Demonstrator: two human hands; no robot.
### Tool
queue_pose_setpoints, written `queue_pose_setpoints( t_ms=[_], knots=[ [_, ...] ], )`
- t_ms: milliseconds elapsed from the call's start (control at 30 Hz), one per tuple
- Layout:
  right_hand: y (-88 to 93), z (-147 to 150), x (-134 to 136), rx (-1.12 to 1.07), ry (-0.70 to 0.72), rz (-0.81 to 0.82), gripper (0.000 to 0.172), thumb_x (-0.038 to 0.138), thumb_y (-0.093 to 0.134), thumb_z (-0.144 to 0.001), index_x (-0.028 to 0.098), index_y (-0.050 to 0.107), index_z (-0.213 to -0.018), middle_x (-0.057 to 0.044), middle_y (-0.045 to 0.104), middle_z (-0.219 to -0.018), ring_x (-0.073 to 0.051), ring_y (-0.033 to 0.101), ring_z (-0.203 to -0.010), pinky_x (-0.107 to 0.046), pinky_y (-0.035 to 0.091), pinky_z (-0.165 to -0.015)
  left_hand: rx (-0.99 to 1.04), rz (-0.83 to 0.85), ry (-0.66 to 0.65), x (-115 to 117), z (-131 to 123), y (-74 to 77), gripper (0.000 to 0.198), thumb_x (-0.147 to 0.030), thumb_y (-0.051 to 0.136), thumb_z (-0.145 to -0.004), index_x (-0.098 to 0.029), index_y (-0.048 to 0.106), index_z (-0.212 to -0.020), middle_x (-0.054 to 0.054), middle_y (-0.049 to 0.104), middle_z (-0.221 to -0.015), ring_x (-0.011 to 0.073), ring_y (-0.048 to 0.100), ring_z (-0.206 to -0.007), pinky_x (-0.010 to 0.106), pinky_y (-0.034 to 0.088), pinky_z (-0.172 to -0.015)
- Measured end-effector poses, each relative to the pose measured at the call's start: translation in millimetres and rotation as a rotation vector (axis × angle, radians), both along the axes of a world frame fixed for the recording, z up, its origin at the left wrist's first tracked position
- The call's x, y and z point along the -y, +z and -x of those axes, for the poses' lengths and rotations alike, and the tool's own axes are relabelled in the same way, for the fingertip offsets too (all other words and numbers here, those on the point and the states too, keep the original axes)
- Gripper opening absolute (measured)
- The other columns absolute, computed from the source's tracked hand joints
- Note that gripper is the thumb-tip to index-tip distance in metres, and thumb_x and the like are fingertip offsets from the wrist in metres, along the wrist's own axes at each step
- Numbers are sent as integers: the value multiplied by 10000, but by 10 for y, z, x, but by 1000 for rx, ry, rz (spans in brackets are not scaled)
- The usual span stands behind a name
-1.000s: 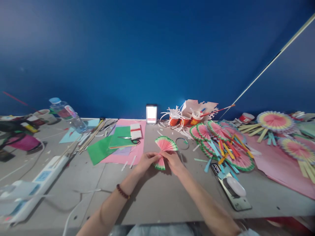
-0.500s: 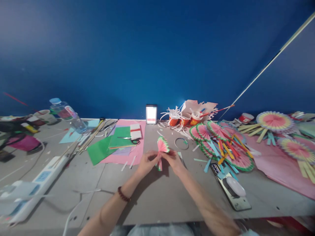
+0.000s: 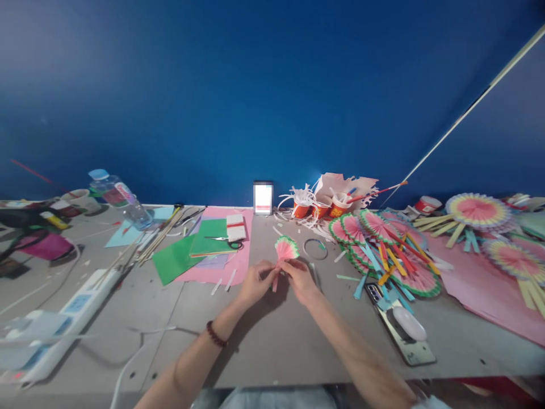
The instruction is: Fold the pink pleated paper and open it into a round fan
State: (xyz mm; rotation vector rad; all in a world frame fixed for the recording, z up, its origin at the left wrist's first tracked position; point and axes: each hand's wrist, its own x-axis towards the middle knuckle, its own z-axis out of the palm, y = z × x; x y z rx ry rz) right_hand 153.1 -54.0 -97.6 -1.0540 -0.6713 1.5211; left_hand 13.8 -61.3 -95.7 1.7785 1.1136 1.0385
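- The left hand (image 3: pixel 255 281) pinches the fan (image 3: pixel 286 249) at its narrow waist, with thumb and fingertips closed on the folds and the other fingers curled in.
- The right hand (image 3: pixel 300 277) comes in from 3 o'clock and is closed on the same pinched spot. The two hands are just beside each other.
- The fan is pink with a green rim and is held just above the table (image 3: pixel 272 346), near its middle. Its spread half opens toward 12 o'clock, and a thin pink end points toward 6 o'clock between the hands.
- A dark bracelet (image 3: pixel 215 334) sits on the left wrist.
- A ring (image 3: pixel 315 249) lies near the hands at 1 o'clock.
- Red cups (image 3: pixel 317 208) stuffed with paper strips stand farther along that line, by the wall.
- A fan pile (image 3: pixel 383 247) with coloured strips lies at 2 o'clock.
- A phone (image 3: pixel 415 353) lies flat at 4 o'clock, with a white mouse (image 3: pixel 409 324) resting on it.
- Scissors (image 3: pixel 223 241) lie on green paper (image 3: pixel 176 258) at 10 o'clock.
- A bottle (image 3: pixel 117 196) lies well beyond them, also at 10 o'clock.
- A power strip (image 3: pixel 63 318) lies at 8 o'clock.
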Motion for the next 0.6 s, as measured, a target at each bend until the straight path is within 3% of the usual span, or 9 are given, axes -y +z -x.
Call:
queue_pose_setpoints(
  t_ms=[167, 400, 600],
  knots=[
    [-26, -20, -8, 24, 3, -23, 213, 338, 825, -500, 192, 710, -605, -6, 688, -621, -143, 579, -614, -295, 448, -680, 25, -1, 12, 15, -7, 14, 429, -389, 479, -913, -180, 623, -568, 37, 617, -619, 167, 586, -707, 272, 433, -711],
    [-13, -28, -26, 178, 1, -99, 213, 368, 790, -549, 195, 666, -557, 12, 660, -591, -134, 556, -605, -291, 435, -695, 50, -4, 2, -14, -13, -76, 369, -412, 512, -896, -174, 666, -659, 31, 615, -630, 164, 570, -699, 271, 416, -697],
    [-17, -20, -27, 81, -23, -20, 280, 378, 842, -458, 187, 676, -578, 12, 660, -587, -133, 557, -602, -295, 439, -696, 48, 19, 8, 3, -26, -46, 449, -422, 493, -905, -178, 617, -550, 29, 600, -581, 162, 562, -685, 266, 406, -683]
  ],
)
